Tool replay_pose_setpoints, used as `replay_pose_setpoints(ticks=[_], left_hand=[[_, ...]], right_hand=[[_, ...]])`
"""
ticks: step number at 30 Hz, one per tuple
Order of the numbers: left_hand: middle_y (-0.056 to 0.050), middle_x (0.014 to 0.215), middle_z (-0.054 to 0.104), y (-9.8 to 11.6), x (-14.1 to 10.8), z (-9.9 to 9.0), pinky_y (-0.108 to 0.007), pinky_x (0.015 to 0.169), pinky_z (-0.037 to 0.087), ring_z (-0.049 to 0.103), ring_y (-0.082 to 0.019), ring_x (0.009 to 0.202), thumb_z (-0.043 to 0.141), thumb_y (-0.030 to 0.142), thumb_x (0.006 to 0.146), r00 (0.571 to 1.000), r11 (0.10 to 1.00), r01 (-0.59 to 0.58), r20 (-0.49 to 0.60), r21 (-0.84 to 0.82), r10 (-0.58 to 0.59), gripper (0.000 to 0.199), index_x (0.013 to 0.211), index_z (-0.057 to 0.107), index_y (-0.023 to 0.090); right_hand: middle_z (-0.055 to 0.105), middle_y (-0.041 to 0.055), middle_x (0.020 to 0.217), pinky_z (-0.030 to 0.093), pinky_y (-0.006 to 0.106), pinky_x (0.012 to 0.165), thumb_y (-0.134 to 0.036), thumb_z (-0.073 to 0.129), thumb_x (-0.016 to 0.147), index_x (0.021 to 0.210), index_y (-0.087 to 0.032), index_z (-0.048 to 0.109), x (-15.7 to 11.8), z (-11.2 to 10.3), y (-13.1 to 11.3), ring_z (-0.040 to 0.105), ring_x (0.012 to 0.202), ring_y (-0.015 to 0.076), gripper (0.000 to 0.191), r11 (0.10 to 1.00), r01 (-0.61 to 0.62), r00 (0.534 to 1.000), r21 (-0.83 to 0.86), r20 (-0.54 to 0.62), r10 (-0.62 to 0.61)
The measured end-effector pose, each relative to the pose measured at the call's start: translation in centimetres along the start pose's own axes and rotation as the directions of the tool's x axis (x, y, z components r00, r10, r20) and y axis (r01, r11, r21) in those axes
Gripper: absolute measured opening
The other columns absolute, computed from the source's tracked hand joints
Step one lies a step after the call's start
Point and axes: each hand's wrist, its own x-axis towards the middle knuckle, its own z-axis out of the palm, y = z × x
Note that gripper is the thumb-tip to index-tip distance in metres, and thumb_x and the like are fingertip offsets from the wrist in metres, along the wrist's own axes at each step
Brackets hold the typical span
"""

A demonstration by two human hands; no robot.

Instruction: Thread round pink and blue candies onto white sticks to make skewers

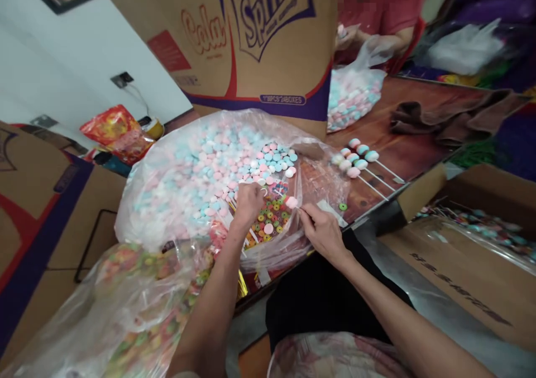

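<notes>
My right hand [323, 231] pinches the lower end of a candy skewer, with a pink-and-white candy [291, 201] on its tip. Facing it is my left hand [249, 204], fingers closed in a pinch; a small pale ring shows at its fingertips, but what it grips is unclear. Beneath both hands lie ring-shaped candies [268, 216] in green, yellow and red, inside clear plastic. Just beyond, a large open plastic bag [167, 149] spills pink, blue and white round candies [274, 157]. Several loaded candy skewers [360, 160] rest on the table to the right.
A tall carton [285, 76] stands behind the candies. At lower left is a bag of ring candies [146, 311]; at right, an open box [460, 266] holds many candy skewers. A brown cloth [452, 115] lies on the table [389, 99]. Across sits another person [385, 9] beside a candy bag [355, 96].
</notes>
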Motion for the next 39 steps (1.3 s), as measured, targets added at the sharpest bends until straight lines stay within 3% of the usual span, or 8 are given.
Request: replay_pose_setpoints(ticks=[4,7,11,17,22,28,36,39], left_hand=[[-0.002,0.062,0.06,0.1,-0.9,-1.5,-0.031,0.069,0.042,0.058,-0.02,0.068,0.067,0.029,0.073,1.0,0.998,0.029,-0.009,-0.055,-0.029,0.014,0.063,0.063,0.019],[-0.003,0.07,0.065,1.0,-2.5,-2.2,-0.028,0.065,0.045,0.062,-0.018,0.068,0.066,0.041,0.077,0.996,0.958,0.083,-0.005,-0.274,-0.088,0.022,0.076,0.065,0.018],[-0.002,0.073,0.066,2.2,-5.0,-2.2,-0.024,0.064,0.05,0.066,-0.015,0.07,0.078,0.046,0.067,0.971,0.696,0.234,0.127,-0.679,-0.202,0.035,0.08,0.065,0.016],[-0.004,0.087,0.07,1.4,-7.3,-1.9,-0.021,0.065,0.05,0.066,-0.012,0.075,0.088,0.035,0.06,0.95,0.426,0.307,0.246,-0.851,-0.195,0.033,0.077,0.068,0.014],[-0.003,0.084,0.071,0.2,-7.8,-2.2,-0.02,0.07,0.05,0.066,-0.012,0.081,0.088,0.03,0.061,0.945,0.371,0.311,0.244,-0.875,-0.216,0.028,0.076,0.069,0.016],[-0.006,0.101,0.072,0.4,-8.1,-2.1,-0.022,0.072,0.052,0.07,-0.017,0.089,0.087,0.034,0.065,0.929,0.308,0.361,0.31,-0.88,-0.203,0.031,0.08,0.066,0.016],[-0.001,0.086,0.068,0.9,-7.8,-0.7,-0.025,0.071,0.053,0.064,-0.011,0.071,0.085,0.041,0.066,0.954,0.35,0.236,0.147,-0.907,-0.263,0.036,0.081,0.062,0.018],[0.001,0.088,0.069,0.9,-7.9,-0.6,-0.026,0.072,0.053,0.064,-0.011,0.074,0.085,0.039,0.069,0.96,0.348,0.21,0.126,-0.914,-0.249,0.036,0.093,0.064,0.022]], right_hand=[[0.059,0.0014,0.066,0.031,0.027,0.06,-0.029,0.042,0.099,0.078,-0.022,0.059,0.1,-0.2,-0.1,0.055,0.062,0.0172,0.028,1.0,-0.005,1.0,-0.007,-0.012,0.005],[0.057,0.0012,0.063,0.031,0.027,0.06,-0.03,0.043,0.098,0.077,-0.022,0.059,0.1,-0.5,-0.3,0.055,0.062,0.0179,0.028,1.0,-0.019,0.999,0.001,-0.027,0.019],[0.057,0.0008,0.063,0.032,0.027,0.06,-0.03,0.042,0.098,0.077,-0.022,0.06,0.1,-0.5,-0.2,0.054,0.06,0.0172,0.029,0.999,-0.019,1.0,0.026,-0.018,0.019],[0.056,0.0001,0.064,0.034,0.026,0.062,-0.033,0.044,0.097,0.079,-0.021,0.06,0.0,-0.4,0.1,0.053,0.059,0.0161,0.027,0.998,-0.023,0.999,0.054,-0.021,0.024],[0.056,0.0001,0.063,0.033,0.026,0.061,-0.034,0.044,0.097,0.078,-0.021,0.06,-0.1,-0.5,0.0,0.052,0.058,0.0158,0.028,0.999,-0.016,1.0,0.033,-0.004,0.016],[0.053,-0.0008,0.061,0.032,0.026,0.059,-0.035,0.044,0.098,0.076,-0.021,0.059,-0.2,-0.6,0.0,0.049,0.056,0.0148,0.03,1.0,-0.016,1.0,0.024,0.017,0.016],[0.055,-0.0002,0.065,0.033,0.026,0.059,-0.033,0.044,0.099,0.078,-0.02,0.06,-0.1,-0.7,0.1,0.049,0.059,0.0144,0.03,0.999,0.0,1.0,0.038,0.025,-0.001],[0.056,-0.0001,0.066,0.033,0.026,0.06,-0.033,0.045,0.099,0.079,-0.02,0.061,-0.1,-0.7,0.0,0.05,0.059,0.0144,0.029,1.0,0.009,0.999,0.026,0.035,-0.01]])
